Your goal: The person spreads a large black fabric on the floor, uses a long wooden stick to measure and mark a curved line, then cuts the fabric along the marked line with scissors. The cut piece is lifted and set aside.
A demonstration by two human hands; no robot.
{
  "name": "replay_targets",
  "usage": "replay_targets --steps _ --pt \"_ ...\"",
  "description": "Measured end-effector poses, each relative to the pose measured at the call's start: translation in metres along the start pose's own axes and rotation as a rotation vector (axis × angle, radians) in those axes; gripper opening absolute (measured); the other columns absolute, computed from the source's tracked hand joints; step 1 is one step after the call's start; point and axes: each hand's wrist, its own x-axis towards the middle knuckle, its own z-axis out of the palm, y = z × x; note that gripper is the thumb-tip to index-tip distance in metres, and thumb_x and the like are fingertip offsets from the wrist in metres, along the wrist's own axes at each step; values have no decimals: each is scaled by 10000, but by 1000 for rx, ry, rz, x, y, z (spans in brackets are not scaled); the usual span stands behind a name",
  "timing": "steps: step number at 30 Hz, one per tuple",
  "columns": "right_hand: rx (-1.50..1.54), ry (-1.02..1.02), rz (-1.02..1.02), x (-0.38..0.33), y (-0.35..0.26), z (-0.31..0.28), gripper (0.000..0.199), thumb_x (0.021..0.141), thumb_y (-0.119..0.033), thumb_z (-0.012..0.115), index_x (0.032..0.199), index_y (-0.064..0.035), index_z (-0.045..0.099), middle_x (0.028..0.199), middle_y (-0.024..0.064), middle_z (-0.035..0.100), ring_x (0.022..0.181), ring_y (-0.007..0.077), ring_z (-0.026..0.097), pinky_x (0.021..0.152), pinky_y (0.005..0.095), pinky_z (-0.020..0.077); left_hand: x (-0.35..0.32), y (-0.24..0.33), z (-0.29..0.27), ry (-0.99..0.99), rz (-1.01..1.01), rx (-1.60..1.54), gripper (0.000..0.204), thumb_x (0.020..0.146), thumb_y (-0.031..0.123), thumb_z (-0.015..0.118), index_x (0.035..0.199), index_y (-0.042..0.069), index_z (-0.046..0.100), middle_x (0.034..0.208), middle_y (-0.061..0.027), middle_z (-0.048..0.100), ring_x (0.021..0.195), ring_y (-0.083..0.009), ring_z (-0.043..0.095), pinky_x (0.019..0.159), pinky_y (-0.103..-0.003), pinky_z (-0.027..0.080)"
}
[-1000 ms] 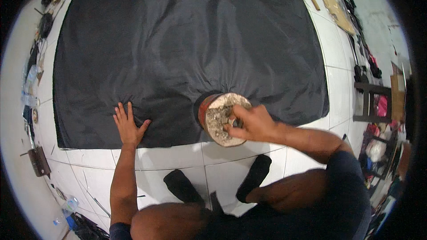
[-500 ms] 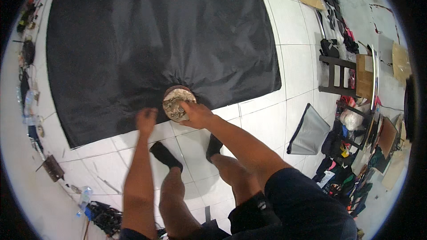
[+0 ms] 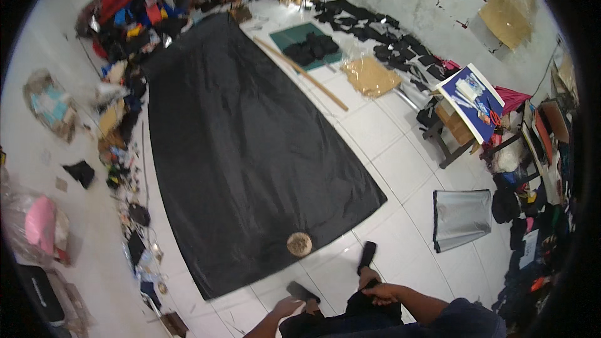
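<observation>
A long black cloth (image 3: 244, 150) lies spread flat on the white tiled floor. A round brownish stone-like disc (image 3: 299, 244) rests on its near edge. My left hand (image 3: 285, 308) hangs low near my leg, fingers apart and holding nothing. My right hand (image 3: 380, 292) lies against my dark trousers near the thigh, fingers curled; whether it grips the fabric is unclear. Both hands are well clear of the disc and the cloth. My feet in dark footwear (image 3: 367, 256) stand on the tiles just before the cloth's edge.
Heaps of clutter (image 3: 119, 75) line the cloth's left side. A long wooden stick (image 3: 300, 74), a green mat (image 3: 310, 37) with black pieces and a brown sheet (image 3: 370, 76) lie to the right. A small wooden stool (image 3: 460, 122) and a grey folded sheet (image 3: 462, 219) sit farther right.
My right hand has let go of the disc, which stays on the cloth's edge. My left hand lifted off the cloth. The view rose and now takes in the whole cloth and room.
</observation>
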Motion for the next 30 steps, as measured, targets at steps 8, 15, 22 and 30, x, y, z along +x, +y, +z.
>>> replay_targets --steps 8,15,22,30 --pt "0 994 -524 21 73 -106 431 828 -411 716 962 -2 690 764 165 697 667 248 690 658 382 562 -118 -77 -123 759 -1130 -231 440 873 329 571 1172 15 647 1155 -249 655 1090 -444 605 958 -466 466" --pt "-76 960 -666 -77 98 -299 411 842 -486 683 963 -93 675 872 184 720 885 352 699 828 441 542 30 135 -119 628 -422 -607 410 874 346 686 1136 31 701 989 -112 719 849 -195 652 763 -340 518" --pt "111 1269 -883 -157 14 -468 299 897 -339 676 946 -47 638 756 141 669 679 283 661 644 384 525 108 246 -105 279 -590 -541 539 859 494 699 1157 45 692 943 -152 705 774 -192 634 674 -367 518" --pt "-185 1013 -824 -174 -136 -580 390 906 -383 678 1121 -59 644 814 128 698 750 234 682 700 366 539 250 261 -208 313 -927 -392 341 934 368 574 1037 59 673 932 -133 680 834 -272 660 754 -436 520"
